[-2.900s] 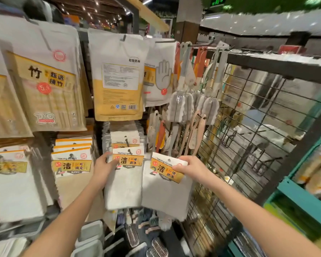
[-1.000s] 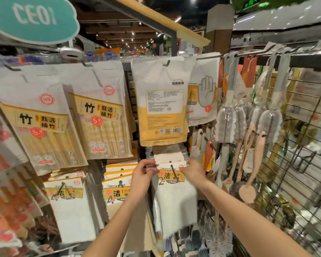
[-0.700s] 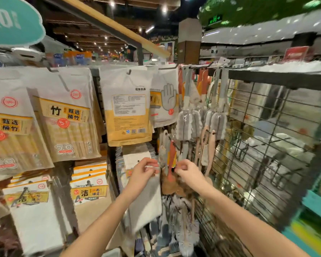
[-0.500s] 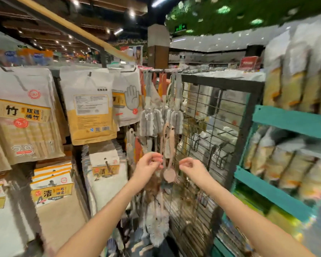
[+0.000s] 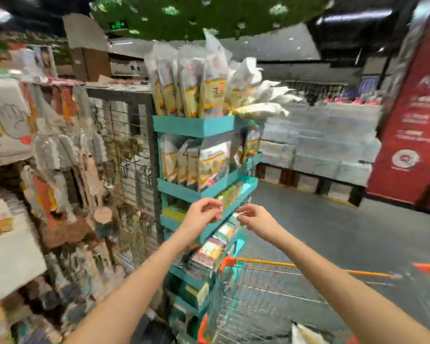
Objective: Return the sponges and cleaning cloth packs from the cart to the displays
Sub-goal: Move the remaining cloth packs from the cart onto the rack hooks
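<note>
The cloth pack the hands were hanging a moment ago has left them, and the view has swung right from the pegs toward the cart. The cleaning cloth packs hang blurred at the far left. The left hand and right hand hover empty, fingers loosely curled, before the teal shelf. That return looks done. A pale item lies in the cart, too blurred to name, so more probably remains.
</note>
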Available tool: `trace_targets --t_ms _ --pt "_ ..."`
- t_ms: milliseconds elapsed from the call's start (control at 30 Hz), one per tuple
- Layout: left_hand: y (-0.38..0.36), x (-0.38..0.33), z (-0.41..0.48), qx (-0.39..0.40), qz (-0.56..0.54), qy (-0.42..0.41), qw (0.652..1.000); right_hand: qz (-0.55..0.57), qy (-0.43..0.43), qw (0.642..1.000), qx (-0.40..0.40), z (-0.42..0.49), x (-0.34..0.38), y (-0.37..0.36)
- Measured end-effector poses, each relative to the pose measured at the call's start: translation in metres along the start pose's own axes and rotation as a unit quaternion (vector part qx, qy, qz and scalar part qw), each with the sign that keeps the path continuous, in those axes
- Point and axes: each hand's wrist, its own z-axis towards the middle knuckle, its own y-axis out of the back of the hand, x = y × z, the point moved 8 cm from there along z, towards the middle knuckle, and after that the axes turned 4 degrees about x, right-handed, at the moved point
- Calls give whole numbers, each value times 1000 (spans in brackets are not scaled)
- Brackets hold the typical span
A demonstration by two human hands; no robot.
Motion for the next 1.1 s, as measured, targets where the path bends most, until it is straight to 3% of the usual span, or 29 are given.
trace_targets --t_ms 167,433,700,1100 --pt "-129 5 11 81 -21 15 996 0 -71 996 -55 -73 -88 84" --pt "-280 40 34 185 -38 54 981 17 -177 976 -128 -142 -204 159" --pt "-373 136 77 219 -48 123 967 53 -220 965 -135 -136 -305 182" --pt "-456 319 113 264 7 270 926 87 -387 914 -88 -115 -497 138"
